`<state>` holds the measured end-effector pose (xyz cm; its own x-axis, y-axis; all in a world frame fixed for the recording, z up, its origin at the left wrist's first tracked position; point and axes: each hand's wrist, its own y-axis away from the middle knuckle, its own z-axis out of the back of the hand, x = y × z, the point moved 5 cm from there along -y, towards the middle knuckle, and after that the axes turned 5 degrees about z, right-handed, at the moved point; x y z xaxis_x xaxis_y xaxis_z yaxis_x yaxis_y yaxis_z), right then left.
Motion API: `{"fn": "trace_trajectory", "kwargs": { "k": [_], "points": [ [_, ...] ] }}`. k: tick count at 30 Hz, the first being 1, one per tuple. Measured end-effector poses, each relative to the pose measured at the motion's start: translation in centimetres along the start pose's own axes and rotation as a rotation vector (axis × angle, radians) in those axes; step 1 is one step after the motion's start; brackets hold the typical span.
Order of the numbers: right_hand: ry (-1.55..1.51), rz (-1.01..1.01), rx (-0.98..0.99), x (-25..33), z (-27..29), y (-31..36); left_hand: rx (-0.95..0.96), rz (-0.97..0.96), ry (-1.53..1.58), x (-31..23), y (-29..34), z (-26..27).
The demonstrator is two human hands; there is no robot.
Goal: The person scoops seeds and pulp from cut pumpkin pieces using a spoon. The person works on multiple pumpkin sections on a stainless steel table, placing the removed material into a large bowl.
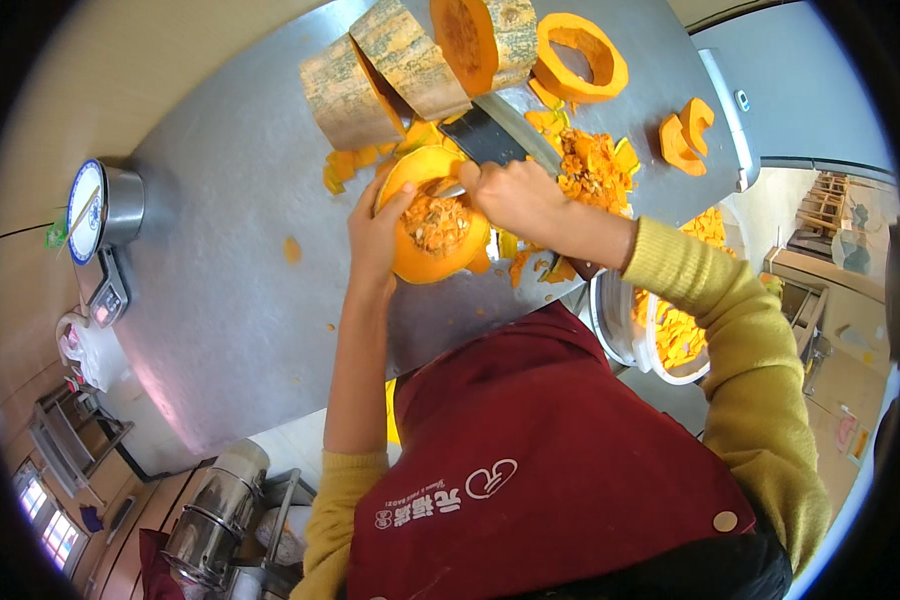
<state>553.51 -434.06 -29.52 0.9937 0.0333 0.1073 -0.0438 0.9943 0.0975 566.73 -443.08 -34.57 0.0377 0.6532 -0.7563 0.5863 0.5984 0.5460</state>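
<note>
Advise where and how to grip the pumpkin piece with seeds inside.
Best guess: take the pumpkin piece by its left wall, coming from the left, thumb over the rim, as the left hand does. Its thick wall around a pulpy hollow should suit that, and the right hand occupies its upper right.

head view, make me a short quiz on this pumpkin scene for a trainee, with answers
1. Which hand grips the left side of the pumpkin piece?
2. True or false: seeds show inside that piece.
3. Which is farther left in the picture, the pot or the pumpkin ring?

Key:
1. The left hand.
2. True.
3. The pot.
</note>
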Motion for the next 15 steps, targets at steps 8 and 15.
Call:
{"fn": "trace_trajectory", "kwargs": {
  "k": [8,15],
  "points": [
    [-0.601,-0.433,-0.046,0.6,-4.8,1.1,-0.179,-0.345,-0.366,-0.1,0.6,-1.1],
    [-1.501,-0.741,0.272,1.9,-7.2,1.2,-0.209,-0.454,-0.300,0.9,2.4,-0.1]
  ]
}}
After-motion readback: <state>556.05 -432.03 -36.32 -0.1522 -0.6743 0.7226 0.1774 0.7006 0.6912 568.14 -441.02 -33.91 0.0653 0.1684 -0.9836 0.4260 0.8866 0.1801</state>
